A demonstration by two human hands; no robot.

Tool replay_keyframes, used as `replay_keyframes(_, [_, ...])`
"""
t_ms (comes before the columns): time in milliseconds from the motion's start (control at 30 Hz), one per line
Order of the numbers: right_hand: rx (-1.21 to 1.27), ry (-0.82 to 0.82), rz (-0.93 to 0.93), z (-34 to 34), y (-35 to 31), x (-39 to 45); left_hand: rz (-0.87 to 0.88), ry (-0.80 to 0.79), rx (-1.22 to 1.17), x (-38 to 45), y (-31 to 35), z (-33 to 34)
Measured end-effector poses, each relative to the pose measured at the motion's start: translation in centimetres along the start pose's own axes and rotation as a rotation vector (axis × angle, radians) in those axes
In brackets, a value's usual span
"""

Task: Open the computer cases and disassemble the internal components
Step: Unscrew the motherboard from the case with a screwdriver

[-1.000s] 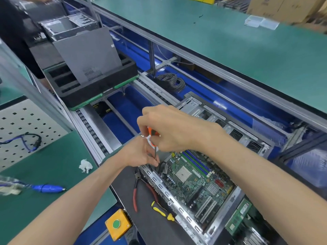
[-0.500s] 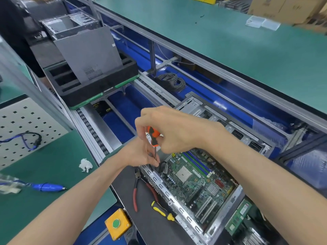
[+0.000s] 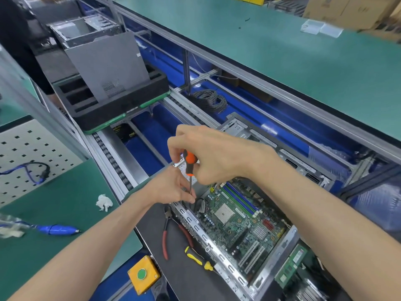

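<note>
Gripping the screwdriver (image 3: 189,161), right hand (image 3: 213,154) works a corner screw; left hand (image 3: 173,189) pinches its shaft; case (image 3: 219,256) open, motherboard (image 3: 240,222) still mounted

The right hand (image 3: 213,155) is curled in a grip, wrist raised. The left hand (image 3: 171,187) sits just below, fingertips pinched together.

right hand (image 3: 213,155) grips screwdriver (image 3: 189,161) | left hand (image 3: 173,187) steadies shaft | over open case (image 3: 238,224)
</note>
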State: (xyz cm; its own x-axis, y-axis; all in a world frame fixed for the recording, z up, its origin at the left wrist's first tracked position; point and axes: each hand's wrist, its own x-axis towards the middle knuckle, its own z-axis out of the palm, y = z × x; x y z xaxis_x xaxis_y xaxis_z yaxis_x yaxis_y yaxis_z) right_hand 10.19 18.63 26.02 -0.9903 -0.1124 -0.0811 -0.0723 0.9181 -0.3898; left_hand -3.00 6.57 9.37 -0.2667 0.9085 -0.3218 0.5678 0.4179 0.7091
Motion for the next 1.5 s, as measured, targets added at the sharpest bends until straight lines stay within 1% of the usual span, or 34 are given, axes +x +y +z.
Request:
replay_keyframes(100, [-0.359, 0.208, 0.137, 1.1, -0.4, 0.6, -0.029, 0.001, -0.019, 0.0, -0.2, 0.1])
replay_keyframes(133, [-0.437, 0.244, 0.156, 1.4, -0.9, 0.9, -0.039, 0.003, -0.022, 0.1, -0.2, 0.2])
replay_keyframes(167, [-0.459, 0.263, 0.148, 1.6, -1.1, 1.2, -0.043, 0.007, -0.017, 0.1, -0.2, 0.2])
replay_keyframes(233, [-0.398, 0.241, 0.103, 1.9, -0.9, 1.5, -0.030, 0.003, -0.018, 0.0, -0.1, 0.2])
replay_keyframes(333, [-0.287, 0.132, 0.002, 1.4, -0.2, 1.1, -0.013, 0.007, -0.026, -0.1, 0.1, 0.1])
replay_keyframes(433, [-0.050, 0.014, -0.031, 0.4, 0.0, 0.1, 0.007, 0.000, -0.014, -0.1, 0.2, -0.1])
replay_keyframes(467, [-0.007, 0.007, -0.032, 0.3, 0.1, -0.1, 0.013, 0.000, -0.007, -0.1, 0.2, -0.1])
replay_keyframes(500, [-0.020, 0.033, -0.020, 0.4, 0.0, -0.2, 0.016, 0.000, -0.008, -0.1, 0.2, -0.1])
replay_keyframes(533, [-0.090, 0.084, -0.001, 0.7, 0.0, -0.3, 0.011, -0.002, -0.010, 0.0, 0.1, -0.1])
replay_keyframes(600, [-0.294, 0.219, 0.055, 1.5, -0.1, 0.1, -0.004, -0.018, 0.003, 0.0, 0.1, 0.0])
replay_keyframes(633, [-0.339, 0.264, 0.053, 1.9, -0.1, 0.4, -0.004, -0.021, 0.006, 0.1, 0.0, 0.0])
replay_keyframes(667, [-0.334, 0.288, 0.029, 2.2, 0.0, 0.7, -0.003, -0.013, 0.001, 0.1, -0.1, 0.1])
replay_keyframes(700, [-0.287, 0.291, -0.002, 2.4, 0.3, 1.0, -0.005, -0.002, -0.004, 0.1, -0.1, 0.1])
replay_keyframes(767, [-0.102, 0.274, -0.031, 2.6, 1.0, 1.1, -0.013, 0.010, -0.008, 0.1, 0.0, 0.1])
replay_keyframes(867, [0.180, 0.301, -0.005, 3.2, 1.7, 0.7, -0.004, 0.009, 0.001, 0.1, 0.1, 0.0])
replay_keyframes(967, [0.323, 0.390, 0.071, 4.6, 2.2, 0.5, -0.016, -0.011, 0.005, -0.1, 0.0, -0.1])
replay_keyframes(1100, [0.338, 0.462, 0.140, 5.5, 2.5, 0.3, -0.043, 0.018, -0.010, -0.1, 0.3, -0.1])
replay_keyframes(1300, [0.347, 0.515, 0.138, 3.9, 1.9, -0.1, 0.009, 0.038, 0.032, -0.2, 0.5, -0.2])
replay_keyframes(1433, [0.328, 0.555, 0.127, 2.4, 1.5, -0.5, 0.017, 0.052, 0.015, -0.1, 0.3, -0.1])
replay_keyframes(1500, [0.319, 0.573, 0.118, 1.7, 1.4, -0.6, 0.024, 0.071, 0.057, 0.1, 0.1, -0.1])
